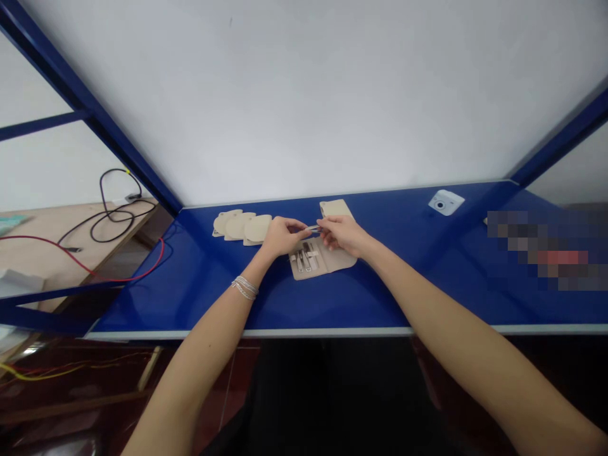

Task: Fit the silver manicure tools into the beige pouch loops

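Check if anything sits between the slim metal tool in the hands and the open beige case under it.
Nothing visible: the slim metal tool, held by the left hand and right hand, is above the open beige case with only air between.

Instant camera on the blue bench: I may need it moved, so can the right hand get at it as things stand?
Probably yes: nothing shows between the right hand and the instant camera, though that hand would likely first release the small metal tool.
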Motion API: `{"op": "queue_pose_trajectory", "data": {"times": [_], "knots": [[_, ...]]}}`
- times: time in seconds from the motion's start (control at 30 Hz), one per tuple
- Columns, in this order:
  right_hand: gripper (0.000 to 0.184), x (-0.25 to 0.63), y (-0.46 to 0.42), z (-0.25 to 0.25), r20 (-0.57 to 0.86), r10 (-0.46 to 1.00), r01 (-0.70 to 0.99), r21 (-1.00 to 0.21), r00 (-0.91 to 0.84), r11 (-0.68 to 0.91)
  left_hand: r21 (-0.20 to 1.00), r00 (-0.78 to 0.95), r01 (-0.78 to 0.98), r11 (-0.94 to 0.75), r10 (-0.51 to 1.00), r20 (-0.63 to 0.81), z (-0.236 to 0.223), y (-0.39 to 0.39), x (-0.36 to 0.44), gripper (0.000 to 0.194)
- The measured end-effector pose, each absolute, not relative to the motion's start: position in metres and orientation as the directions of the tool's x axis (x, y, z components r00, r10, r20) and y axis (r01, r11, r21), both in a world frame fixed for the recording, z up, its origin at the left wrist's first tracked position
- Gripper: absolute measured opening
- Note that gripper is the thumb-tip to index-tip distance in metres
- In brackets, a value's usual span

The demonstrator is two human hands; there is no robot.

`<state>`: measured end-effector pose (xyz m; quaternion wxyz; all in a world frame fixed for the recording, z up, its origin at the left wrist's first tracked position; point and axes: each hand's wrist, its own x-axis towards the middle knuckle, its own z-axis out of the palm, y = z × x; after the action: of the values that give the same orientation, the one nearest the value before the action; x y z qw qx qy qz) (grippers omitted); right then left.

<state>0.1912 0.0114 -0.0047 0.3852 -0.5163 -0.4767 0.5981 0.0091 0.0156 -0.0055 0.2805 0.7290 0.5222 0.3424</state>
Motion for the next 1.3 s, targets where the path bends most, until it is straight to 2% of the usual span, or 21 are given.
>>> {"op": "queue_pose_trajectory", "data": {"times": [0.8, 1.3], "knots": [[0.016, 0.1902, 0.0117, -0.0063, -0.256, 0.954, 0.037, -0.967, -0.153, -0.254, 0.768, 0.237, 0.552, -0.326, 0.944, 0.23, -0.0078, 0.0173, 0.0087, 0.033], [0.014, 0.1916, 0.0106, -0.0023, -0.282, 0.94, -0.036, -0.955, -0.193, -0.294, 0.742, 0.239, 0.559, -0.371, 0.929, 0.284, -0.0043, 0.0134, 0.0101, 0.033]]}}
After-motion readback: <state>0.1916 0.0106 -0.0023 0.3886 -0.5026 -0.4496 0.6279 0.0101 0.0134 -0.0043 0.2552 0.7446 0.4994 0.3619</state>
